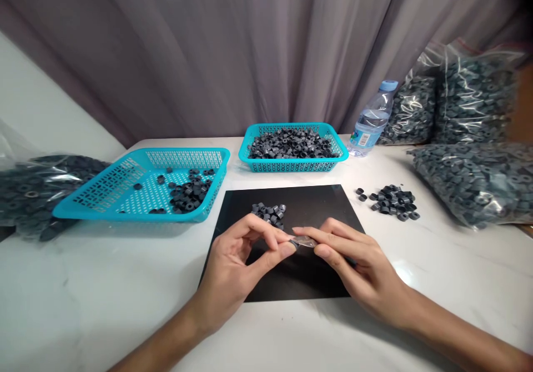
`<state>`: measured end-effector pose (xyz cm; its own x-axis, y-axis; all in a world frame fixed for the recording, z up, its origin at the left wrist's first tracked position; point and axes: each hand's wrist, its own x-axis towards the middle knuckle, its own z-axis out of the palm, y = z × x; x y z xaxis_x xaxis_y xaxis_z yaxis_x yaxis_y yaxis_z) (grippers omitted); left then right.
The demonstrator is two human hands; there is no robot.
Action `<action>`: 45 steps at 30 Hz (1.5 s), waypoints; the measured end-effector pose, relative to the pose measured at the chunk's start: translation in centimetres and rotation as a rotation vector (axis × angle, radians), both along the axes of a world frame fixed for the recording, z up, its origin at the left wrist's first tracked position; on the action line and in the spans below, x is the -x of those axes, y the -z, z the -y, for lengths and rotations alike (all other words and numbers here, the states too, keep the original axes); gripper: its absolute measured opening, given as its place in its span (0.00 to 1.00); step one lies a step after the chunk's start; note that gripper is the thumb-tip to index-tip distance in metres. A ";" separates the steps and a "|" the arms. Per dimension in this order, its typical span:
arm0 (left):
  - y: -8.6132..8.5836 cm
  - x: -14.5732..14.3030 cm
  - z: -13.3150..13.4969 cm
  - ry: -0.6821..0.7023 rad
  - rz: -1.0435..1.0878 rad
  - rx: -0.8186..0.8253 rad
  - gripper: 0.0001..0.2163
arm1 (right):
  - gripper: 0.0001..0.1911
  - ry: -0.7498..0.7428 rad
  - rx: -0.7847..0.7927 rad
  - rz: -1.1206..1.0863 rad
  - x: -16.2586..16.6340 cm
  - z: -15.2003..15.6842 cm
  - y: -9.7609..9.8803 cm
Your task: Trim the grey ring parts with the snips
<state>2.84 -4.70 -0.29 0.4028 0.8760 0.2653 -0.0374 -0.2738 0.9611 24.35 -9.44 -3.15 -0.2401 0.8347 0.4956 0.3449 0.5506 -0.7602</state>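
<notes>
Near turquoise basket, left of mat: few dark grey rings, mostly in right corner. Far basket: heaped full of the same rings. Clear bags at right and another bag at left, stuffed with rings. Water bottle beside far basket. Loose pile on white table, right of black mat; small heap on mat.

Left hand and right hand meet over mat, fingertips of both pinched on small grey piece. Piece blurred, possibly thin and shiny.
</notes>
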 end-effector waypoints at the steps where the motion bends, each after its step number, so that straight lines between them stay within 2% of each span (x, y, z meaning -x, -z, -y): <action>1: 0.0 0.0 0.1 -0.003 -0.003 0.000 0.10 | 0.18 0.006 -0.011 0.007 0.0 0.0 0.0; 7: 0.2 0.1 0.2 -0.024 -0.013 -0.001 0.11 | 0.18 0.036 -0.071 0.044 0.1 0.0 0.1; 29: -0.1 -0.1 0.0 -0.017 -0.073 -0.116 0.16 | 0.18 0.020 -0.031 0.017 0.2 -0.2 0.1; 45: 0.1 -0.2 0.3 -0.031 -0.071 -0.064 0.17 | 0.18 0.035 -0.046 0.023 0.2 -0.2 0.0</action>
